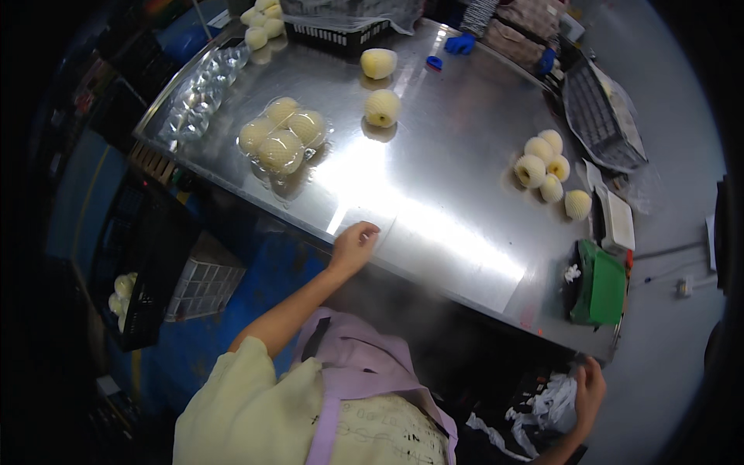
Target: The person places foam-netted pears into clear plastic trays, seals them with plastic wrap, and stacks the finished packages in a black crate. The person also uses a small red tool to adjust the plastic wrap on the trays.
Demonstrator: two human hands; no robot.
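Observation:
My left hand [353, 248] is at the near edge of the stainless-steel table [465, 174], its fingers curled; whether they pinch anything small is not clear. My right hand [589, 390] hangs by the table's near right corner, above crumpled white plastic scraps [552, 401], fingers bent and their grip unclear. Beyond my left hand lies a clear plastic pack [283, 136] with several round fruits in foam nets. Two loose fruits in foam nets, one nearer [382, 108] and one farther [378, 63], stand to the right of it.
Several netted fruits [539, 163] cluster at the right, near a white device [616, 221] and a green box-like object [601, 285]. Clear plastic trays [203, 96] line the left edge. Across the table, a person's blue-gloved hand [460, 44] is beside a blue tape roll [433, 63].

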